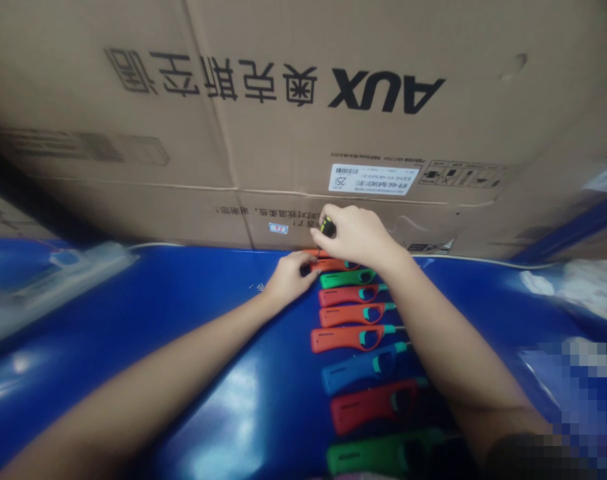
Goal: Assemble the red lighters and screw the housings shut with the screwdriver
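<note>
My right hand point(358, 233) is closed round the black and yellow handle of a small screwdriver point(327, 227), its thin shaft pointing down. The tip meets the butt end of an orange gas lighter point(336, 265) near the far end of a row. My left hand point(291, 277) pinches that same end, fingers bent, holding the lighter against the table. Nearer to me, several more long-nosed lighters lie side by side, among them a green one point(346, 278), a red one point(348, 295) and a blue one point(356, 372). My right forearm hides some of their nozzles.
A large upside-down printed cardboard box point(263, 147) stands like a wall right behind the row. The blue tabletop point(223, 373) is shiny. Clear plastic packaging point(83, 280) lies at left, and a whitish bag point(588, 287) at right.
</note>
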`<state>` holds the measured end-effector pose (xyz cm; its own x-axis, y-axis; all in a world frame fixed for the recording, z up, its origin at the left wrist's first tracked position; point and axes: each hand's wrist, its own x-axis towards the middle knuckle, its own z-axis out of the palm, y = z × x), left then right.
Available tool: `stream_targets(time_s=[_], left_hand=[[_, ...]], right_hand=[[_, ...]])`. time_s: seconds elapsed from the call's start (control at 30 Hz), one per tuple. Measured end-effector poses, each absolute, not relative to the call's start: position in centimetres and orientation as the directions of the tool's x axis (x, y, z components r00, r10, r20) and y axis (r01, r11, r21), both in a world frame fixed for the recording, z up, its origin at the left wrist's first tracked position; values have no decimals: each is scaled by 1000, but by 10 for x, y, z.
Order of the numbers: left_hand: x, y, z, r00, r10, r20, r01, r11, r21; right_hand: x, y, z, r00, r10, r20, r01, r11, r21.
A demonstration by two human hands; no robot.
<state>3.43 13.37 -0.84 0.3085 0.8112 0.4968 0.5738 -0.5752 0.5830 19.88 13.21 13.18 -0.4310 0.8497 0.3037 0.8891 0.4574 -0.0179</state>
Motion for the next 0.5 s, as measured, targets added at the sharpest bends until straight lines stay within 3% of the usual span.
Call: stream_targets(time_s=[0.5], left_hand=[[34, 133, -9, 345, 793, 501, 589, -599, 542]], right_hand=[[199, 133, 132, -424, 856, 296, 897, 443, 3]])
